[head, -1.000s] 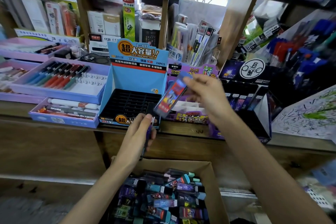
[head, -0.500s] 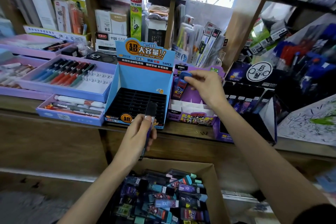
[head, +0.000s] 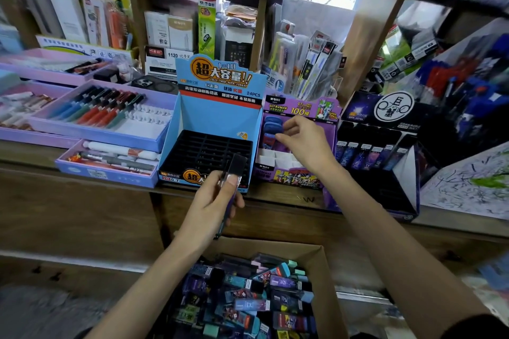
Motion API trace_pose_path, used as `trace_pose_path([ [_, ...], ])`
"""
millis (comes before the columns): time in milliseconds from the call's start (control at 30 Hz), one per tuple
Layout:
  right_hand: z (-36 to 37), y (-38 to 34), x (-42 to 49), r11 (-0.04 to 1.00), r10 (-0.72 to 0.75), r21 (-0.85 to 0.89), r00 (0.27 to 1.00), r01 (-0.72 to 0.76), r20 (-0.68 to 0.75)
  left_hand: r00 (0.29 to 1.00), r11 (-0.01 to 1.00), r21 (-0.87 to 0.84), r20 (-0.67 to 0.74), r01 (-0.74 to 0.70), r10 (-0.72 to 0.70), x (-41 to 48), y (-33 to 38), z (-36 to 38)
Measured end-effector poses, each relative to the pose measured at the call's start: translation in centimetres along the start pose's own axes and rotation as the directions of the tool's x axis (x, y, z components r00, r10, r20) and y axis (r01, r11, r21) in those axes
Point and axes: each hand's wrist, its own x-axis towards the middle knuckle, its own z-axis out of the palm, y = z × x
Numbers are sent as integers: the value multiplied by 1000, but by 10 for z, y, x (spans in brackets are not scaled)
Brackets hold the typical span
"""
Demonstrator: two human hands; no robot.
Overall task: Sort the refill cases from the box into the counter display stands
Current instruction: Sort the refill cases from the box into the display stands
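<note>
Now the blue case (head: pixel 272 124) sits newly slotted in the purple stand (head: pixel 298 109); I cannot tell if my right hand (head: pixel 308 143) still pinches it. Left hand (head: pixel 212 201) pinches a dark case (head: pixel 236 165).

The left grip (head: pixel 212 201) is held upright on a bare forearm, thumb and fingers curled round a dark case (head: pixel 235 165). The right grip (head: pixel 305 143) reaches farther forward, fingers loosely bent; whether they pinch anything is unclear.

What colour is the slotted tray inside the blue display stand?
Black; the slotted tray shows best in the head view.
</note>
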Motion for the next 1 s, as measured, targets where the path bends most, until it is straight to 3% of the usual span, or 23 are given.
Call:
trace_pose_path([
  [100, -6, -7, -29, 995, -102, -12, 983, 101, -153, 1000, 1000, 11, 12, -20, 20, 2, 0, 5],
  [233, -5, -17, -76, 917, -86, 398, 987, 25, 137, 998, 999, 25, 45, -39, 38, 8, -2, 20],
  [300, -4, -15, -90, 841, -81, 540, 982, -25, 172, 997, 999, 29, 63, -42, 40, 11, -4, 30],
  [600, -45, 19, -98, 785, 77, 605, 990, -135, 122, 987, 999, 23, 156, -30, 26, 15, -10, 73],
  [767, -98, 43, -82, 711, 160, 694, 987, -107, -11, 982, 1000, 16, 187, -8, 5, 21, -15, 86],
  [867, -137, 66, -65, 796, 162, 605, 964, 0, -213, 982, 999, 35, 191, -14, 7, 24, -17, 91],
  [933, -160, 87, -50, 931, 106, 363, 941, 18, -320, 982, 998, 53, 191, -16, 6, 25, -18, 93],
  [1000, -175, 106, -37, 992, 42, 124, 940, 0, -338, 981, 998, 58, 196, -17, 6, 24, -19, 96],
])
